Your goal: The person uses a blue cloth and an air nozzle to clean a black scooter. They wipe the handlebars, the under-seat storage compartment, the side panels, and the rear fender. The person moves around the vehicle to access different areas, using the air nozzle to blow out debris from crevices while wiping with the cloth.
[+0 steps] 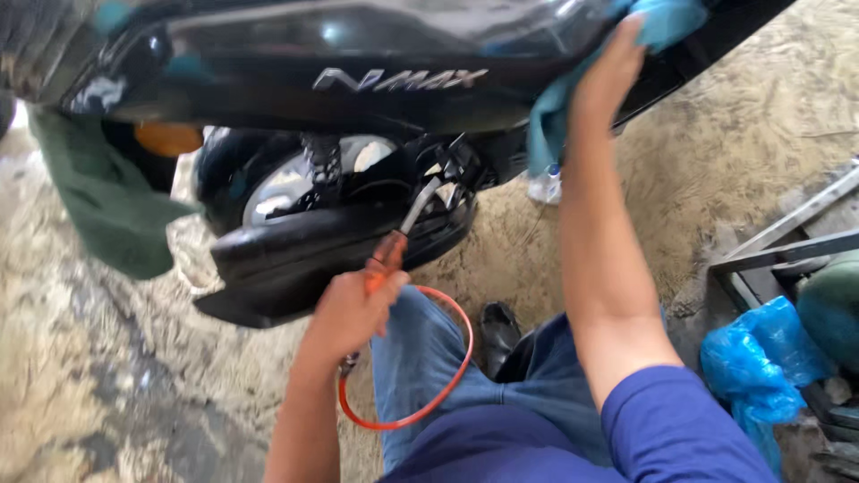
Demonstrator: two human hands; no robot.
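The left hand [353,309] closes its grip on an orange-handled air blow gun [394,246]; its metal nozzle points up and far-right toward the black scooter's [358,98] rear wheel area, long axis diagonal; an orange hose [447,376] loops near; the right hand [608,76], farther right, presses a teal cloth [662,22] on the panel.

The scooter body panel [358,54] is black plastic with a glossy, reflective finish, while the lower guard [295,255] beneath it is smooth black plastic with a duller sheen. The cloth [662,22] is soft teal fabric, the hose [447,376] is smooth orange rubber or plastic, and the nozzle [419,207] is bare metal. The ground [707,134] is rough, sandy and matt; the bag [761,358] is thin, crinkled blue plastic.
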